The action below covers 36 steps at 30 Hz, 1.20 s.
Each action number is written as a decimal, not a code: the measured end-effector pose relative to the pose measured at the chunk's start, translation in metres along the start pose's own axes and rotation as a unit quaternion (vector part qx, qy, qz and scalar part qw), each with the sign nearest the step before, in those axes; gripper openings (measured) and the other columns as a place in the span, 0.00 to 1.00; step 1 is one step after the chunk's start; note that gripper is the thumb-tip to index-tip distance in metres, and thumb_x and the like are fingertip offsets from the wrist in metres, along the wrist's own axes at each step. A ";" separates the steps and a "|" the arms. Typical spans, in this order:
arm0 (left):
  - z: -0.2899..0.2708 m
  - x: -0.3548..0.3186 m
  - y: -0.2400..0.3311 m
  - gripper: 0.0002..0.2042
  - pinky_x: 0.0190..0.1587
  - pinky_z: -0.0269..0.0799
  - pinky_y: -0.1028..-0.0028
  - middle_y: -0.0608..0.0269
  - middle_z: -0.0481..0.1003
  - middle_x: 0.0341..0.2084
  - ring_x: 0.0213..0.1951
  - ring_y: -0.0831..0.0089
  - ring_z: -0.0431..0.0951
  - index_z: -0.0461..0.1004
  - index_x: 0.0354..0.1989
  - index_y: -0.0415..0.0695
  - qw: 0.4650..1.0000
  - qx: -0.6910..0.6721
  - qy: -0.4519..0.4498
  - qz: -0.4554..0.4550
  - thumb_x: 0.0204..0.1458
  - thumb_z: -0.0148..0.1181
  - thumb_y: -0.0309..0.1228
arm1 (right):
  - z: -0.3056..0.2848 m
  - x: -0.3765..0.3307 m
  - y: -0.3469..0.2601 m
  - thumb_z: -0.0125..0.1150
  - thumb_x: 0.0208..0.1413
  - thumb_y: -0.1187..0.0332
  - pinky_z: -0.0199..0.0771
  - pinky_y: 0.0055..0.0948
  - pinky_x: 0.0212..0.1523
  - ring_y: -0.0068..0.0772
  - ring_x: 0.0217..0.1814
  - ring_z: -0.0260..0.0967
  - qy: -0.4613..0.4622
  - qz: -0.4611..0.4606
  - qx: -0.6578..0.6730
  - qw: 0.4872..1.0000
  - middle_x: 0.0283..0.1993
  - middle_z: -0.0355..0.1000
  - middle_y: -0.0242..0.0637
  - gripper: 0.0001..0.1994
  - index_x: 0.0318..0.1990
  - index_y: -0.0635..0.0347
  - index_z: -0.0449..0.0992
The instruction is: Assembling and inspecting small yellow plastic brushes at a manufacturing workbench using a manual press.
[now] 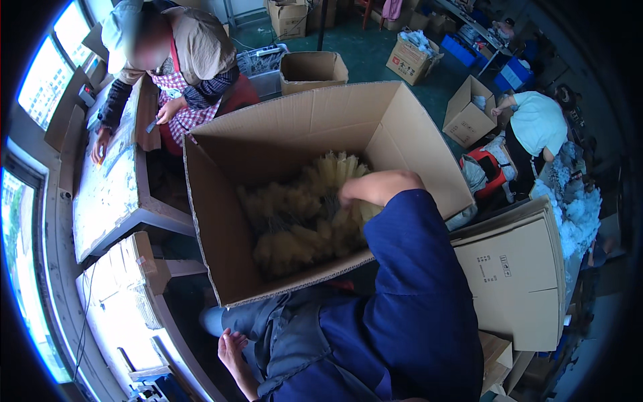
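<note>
A large open cardboard box point(228, 221) stands in front of me, holding a heap of pale yellow bristly bundles point(295, 221). My right arm in a blue sleeve reaches over the box's near edge. My right hand point(349, 194) is pushed down among the yellow bundles near the box's middle, and its fingers are hidden in them. My left hand point(231, 350) lies low at the bottom of the view against grey cloth on my lap, holding nothing.
A person in a checked apron point(177, 80) works at a white-topped table point(107, 194) to the upper left. Another person in a light shirt point(536, 124) bends at the right by white fluff point(576, 214). A closed carton point(516, 281) stands at my right; smaller open boxes point(311, 70) stand behind.
</note>
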State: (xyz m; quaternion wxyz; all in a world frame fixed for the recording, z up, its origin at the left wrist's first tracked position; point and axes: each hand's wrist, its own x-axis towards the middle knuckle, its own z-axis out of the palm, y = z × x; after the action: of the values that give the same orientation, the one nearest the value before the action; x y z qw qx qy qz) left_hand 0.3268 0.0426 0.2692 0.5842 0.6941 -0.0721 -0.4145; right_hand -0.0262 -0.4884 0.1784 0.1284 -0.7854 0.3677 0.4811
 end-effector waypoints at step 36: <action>-0.214 -0.259 -0.054 0.10 0.37 0.76 0.73 0.56 0.81 0.28 0.30 0.71 0.81 0.79 0.43 0.36 0.626 0.087 0.765 0.124 0.58 0.58 0.29 | -0.161 -0.296 -0.484 0.66 0.51 0.71 0.70 0.40 0.31 0.45 0.28 0.71 0.214 -0.740 -0.249 0.587 0.25 0.71 0.41 0.08 0.25 0.60 0.72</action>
State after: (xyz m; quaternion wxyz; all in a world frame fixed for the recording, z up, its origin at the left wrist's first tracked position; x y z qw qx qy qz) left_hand 0.2798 0.3717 0.3439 0.4122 0.7931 0.2797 0.3504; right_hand 0.3405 -0.1066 0.4373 0.1574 -0.8680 -0.4579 0.1102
